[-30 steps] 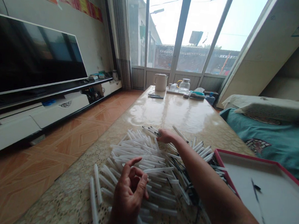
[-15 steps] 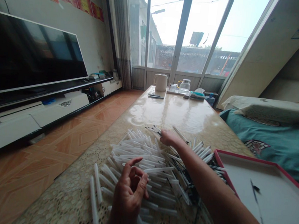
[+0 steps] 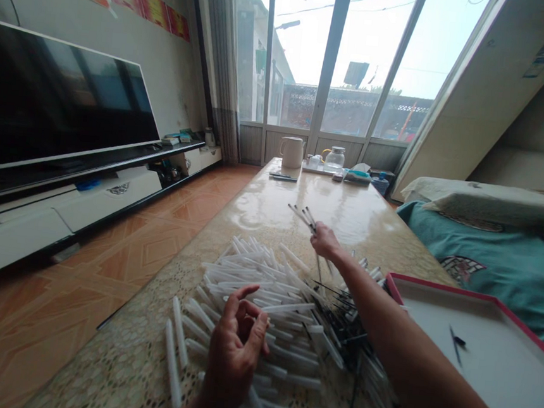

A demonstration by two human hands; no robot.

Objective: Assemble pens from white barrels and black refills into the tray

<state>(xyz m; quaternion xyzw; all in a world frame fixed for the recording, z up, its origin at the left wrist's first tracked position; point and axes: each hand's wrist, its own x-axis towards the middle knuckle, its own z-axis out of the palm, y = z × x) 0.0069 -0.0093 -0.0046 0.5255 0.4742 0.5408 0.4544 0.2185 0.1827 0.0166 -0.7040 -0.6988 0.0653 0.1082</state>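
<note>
My right hand [image 3: 326, 240] is closed around several thin rods [image 3: 303, 215] with dark ends that look like pen refills. It is raised over the far side of a pile, and more thin dark lengths hang below it. Beside a heap of whitish translucent tubes [image 3: 252, 266], my left hand [image 3: 238, 341] is half curled, with its index finger and thumb apart. One tube runs close past its fingertips, but I see nothing gripped. Dark slender pieces [image 3: 333, 314] lie tangled right of the tubes, partly hidden by my right forearm.
A shallow red-rimmed box [image 3: 455, 290] stands at the right, with a thin dark piece [image 3: 456, 344] inside. A beige jug [image 3: 292, 152], a glass pot [image 3: 335, 159] and a tissue pack [image 3: 357, 175] stand at the table's far end. A sofa [image 3: 426, 233] is on the right.
My right hand has lifted and moved slightly right and away from the pile, bringing the thin rods up with it. My left hand has stayed almost still.
</note>
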